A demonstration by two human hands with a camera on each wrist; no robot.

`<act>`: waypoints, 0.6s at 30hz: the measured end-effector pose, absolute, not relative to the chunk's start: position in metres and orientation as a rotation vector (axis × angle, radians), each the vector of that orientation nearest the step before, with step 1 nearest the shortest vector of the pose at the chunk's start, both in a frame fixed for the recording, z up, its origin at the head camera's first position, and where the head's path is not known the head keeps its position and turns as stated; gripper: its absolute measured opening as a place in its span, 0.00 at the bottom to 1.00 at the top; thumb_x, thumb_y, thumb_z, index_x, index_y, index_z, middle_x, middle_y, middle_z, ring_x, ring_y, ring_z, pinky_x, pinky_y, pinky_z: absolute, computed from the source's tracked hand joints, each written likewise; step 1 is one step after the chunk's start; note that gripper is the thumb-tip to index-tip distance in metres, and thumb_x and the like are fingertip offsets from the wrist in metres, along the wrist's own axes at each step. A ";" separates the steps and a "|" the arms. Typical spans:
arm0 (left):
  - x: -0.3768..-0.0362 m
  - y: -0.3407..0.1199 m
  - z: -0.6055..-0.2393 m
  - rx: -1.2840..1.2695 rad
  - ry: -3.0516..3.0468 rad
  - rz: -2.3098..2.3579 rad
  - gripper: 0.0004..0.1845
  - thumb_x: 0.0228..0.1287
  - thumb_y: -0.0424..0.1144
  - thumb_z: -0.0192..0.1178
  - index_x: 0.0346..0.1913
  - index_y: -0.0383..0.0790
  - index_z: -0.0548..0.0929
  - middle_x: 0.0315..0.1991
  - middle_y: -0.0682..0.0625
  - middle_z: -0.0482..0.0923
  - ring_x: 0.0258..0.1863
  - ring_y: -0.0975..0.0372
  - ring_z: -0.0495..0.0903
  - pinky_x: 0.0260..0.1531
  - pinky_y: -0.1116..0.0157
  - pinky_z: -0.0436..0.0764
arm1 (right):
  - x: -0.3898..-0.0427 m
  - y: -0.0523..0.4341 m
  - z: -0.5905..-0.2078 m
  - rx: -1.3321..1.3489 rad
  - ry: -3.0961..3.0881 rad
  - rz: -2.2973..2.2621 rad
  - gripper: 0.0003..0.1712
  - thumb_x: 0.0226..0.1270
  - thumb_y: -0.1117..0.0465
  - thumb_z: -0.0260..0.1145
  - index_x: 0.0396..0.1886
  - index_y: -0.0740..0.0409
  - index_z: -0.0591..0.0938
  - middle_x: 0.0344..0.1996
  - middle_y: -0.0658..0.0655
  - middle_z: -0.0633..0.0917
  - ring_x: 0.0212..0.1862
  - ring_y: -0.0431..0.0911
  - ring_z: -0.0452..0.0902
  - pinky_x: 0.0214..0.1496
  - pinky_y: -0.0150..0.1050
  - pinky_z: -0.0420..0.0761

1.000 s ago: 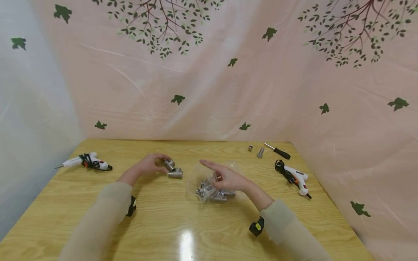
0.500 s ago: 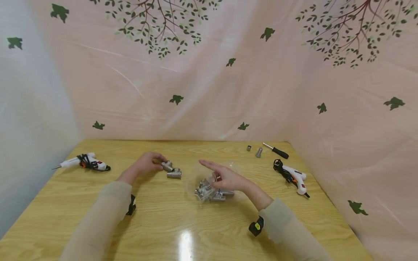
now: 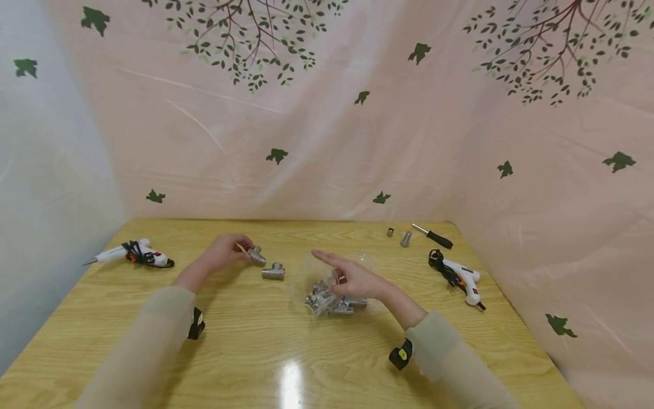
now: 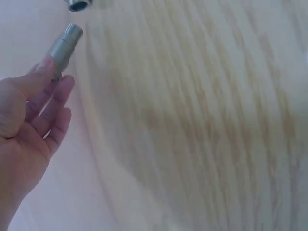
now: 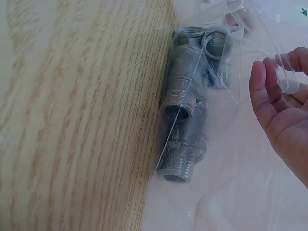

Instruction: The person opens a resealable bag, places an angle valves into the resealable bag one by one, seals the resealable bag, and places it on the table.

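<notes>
My left hand (image 3: 226,253) pinches a silvery threaded pipe fitting (image 3: 257,255) between thumb and fingers, left of the table's middle. In the left wrist view this pipe fitting (image 4: 65,47) points away from the fingertips, its knurled or threaded end outward. A second fitting, a tee (image 3: 276,272), lies on the wood just to the right. My right hand (image 3: 357,279) grips the edge of a clear plastic bag (image 5: 228,98), the index finger stretched out in the head view. Several threaded metal fittings (image 5: 180,103) lie inside the bag on the table.
A white glue gun (image 3: 135,253) with a bundled cord lies far left, another glue gun (image 3: 465,278) at the right. Along the back right are a screwdriver (image 3: 434,236), a bolt-like metal part (image 3: 406,239) and a small metal piece (image 3: 390,232). A patterned curtain (image 3: 327,142) hangs behind.
My left hand has moved left and slightly back with its fitting, parting it from the tee beside it. The right hand and the bag have stayed in place.
</notes>
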State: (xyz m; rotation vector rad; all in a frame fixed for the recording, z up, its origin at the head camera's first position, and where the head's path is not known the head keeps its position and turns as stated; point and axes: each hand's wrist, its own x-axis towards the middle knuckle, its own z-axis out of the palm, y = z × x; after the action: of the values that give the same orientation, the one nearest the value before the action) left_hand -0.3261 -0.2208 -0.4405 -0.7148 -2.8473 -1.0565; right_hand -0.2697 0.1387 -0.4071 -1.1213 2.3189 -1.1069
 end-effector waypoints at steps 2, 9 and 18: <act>-0.323 -0.220 -0.436 -0.713 -2.831 -1.019 0.11 0.56 0.30 0.66 0.42 0.31 0.81 0.38 0.40 0.82 0.35 0.52 0.82 0.38 0.56 0.81 | -0.270 0.139 -0.407 -1.129 2.315 -1.115 0.48 0.62 0.72 0.58 0.75 0.40 0.49 0.74 0.50 0.51 0.23 0.39 0.71 0.28 0.36 0.80; -0.304 -0.213 -0.419 -0.648 -2.865 -0.992 0.10 0.55 0.32 0.67 0.40 0.34 0.81 0.35 0.44 0.81 0.31 0.58 0.81 0.34 0.60 0.81 | -0.270 0.139 -0.408 -1.120 2.312 -1.110 0.47 0.63 0.71 0.58 0.75 0.37 0.49 0.74 0.48 0.51 0.22 0.38 0.69 0.27 0.36 0.79; -0.269 -0.190 -0.396 -0.615 -2.836 -1.107 0.11 0.55 0.35 0.68 0.41 0.36 0.82 0.37 0.45 0.82 0.32 0.58 0.82 0.31 0.64 0.81 | -0.269 0.139 -0.407 -1.095 2.295 -1.122 0.47 0.63 0.71 0.58 0.74 0.35 0.49 0.74 0.47 0.50 0.23 0.39 0.70 0.28 0.38 0.80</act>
State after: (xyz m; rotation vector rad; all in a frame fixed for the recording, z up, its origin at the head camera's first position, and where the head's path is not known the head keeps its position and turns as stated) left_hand -0.2692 -0.1899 -0.3959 -0.6154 -2.8359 -1.1071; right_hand -0.2694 0.1391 -0.4067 -1.0949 2.2953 -1.1224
